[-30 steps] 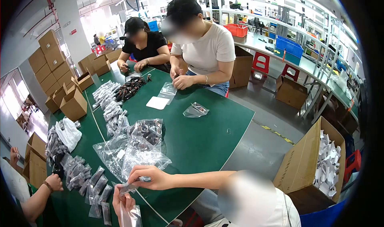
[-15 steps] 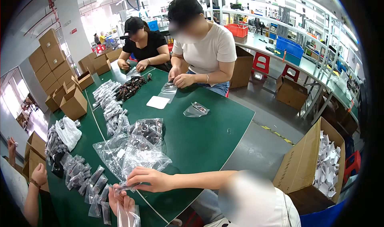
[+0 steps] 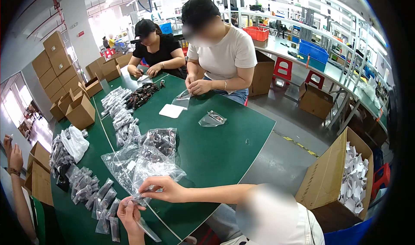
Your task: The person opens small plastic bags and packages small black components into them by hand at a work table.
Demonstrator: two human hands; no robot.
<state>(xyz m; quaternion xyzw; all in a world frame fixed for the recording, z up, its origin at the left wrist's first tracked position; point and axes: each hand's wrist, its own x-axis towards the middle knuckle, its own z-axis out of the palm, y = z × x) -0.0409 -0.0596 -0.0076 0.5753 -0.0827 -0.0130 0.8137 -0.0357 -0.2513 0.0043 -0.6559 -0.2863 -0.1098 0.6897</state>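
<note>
My left hand is closed on a clear plastic bag, whose loose end hangs down to the right beside my wrist. Just above it, my right hand pinches the upper part of the same bag, and the fingertips of both hands nearly meet. Something small and greyish shows between them, too unclear to name. Beyond my right hand lie large clear bags with dark items inside. Small packed bags form a row left of my hands.
A co-worker's raised hand is at the left edge. Two people sit across the green table, handling small bags. More packed bags, dark parts and a white card lie there. A carton of paper pieces stands right.
My left hand has turned, and the bag's loose end has swung rightward. My right hand has shifted slightly. The co-worker at left has lifted a hand away from the table.
</note>
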